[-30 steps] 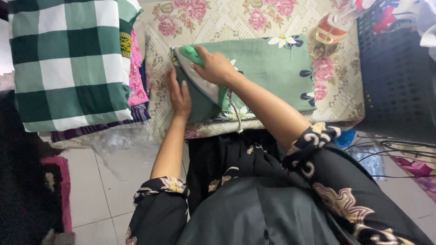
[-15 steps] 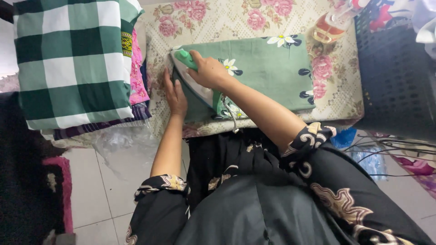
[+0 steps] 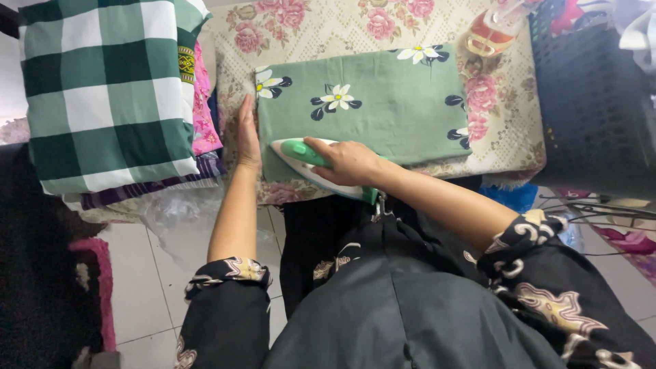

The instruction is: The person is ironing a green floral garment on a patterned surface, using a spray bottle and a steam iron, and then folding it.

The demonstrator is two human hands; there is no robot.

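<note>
From the head camera I see my right hand point(image 3: 350, 162) clenched around the green handle of an iron point(image 3: 307, 158), which sits at about 7 o'clock on the folded green cloth point(image 3: 383, 102). The iron's nose points toward 10 o'clock, and its white sole rests on the cloth's near left corner, partly over the near edge. My left hand point(image 3: 247, 133) lies flat and released, fingers stretched toward 12 o'clock, pressing on the tabletop point(image 3: 321, 31) just beside the cloth's left edge, at 9 o'clock from the iron. The two hands are near each other, with the iron's tip between them.

The cloth is a dull sage green, folded into a neat rectangle, printed with white daisies on dark leaves: two flowers near its left end, one at the far edge around 1 o'clock, and dark leaf marks along the right side. It looks flat and smooth. It lies on a cream cover with pink roses.

At 9 o'clock of the cloth stands a stack of folded laundry point(image 3: 109, 96), topped by a green and white check. A dark plastic basket point(image 3: 591, 102) stands at 3 o'clock, and a clear orange-tinted bottle point(image 3: 493, 35) lies at 1 o'clock.
</note>
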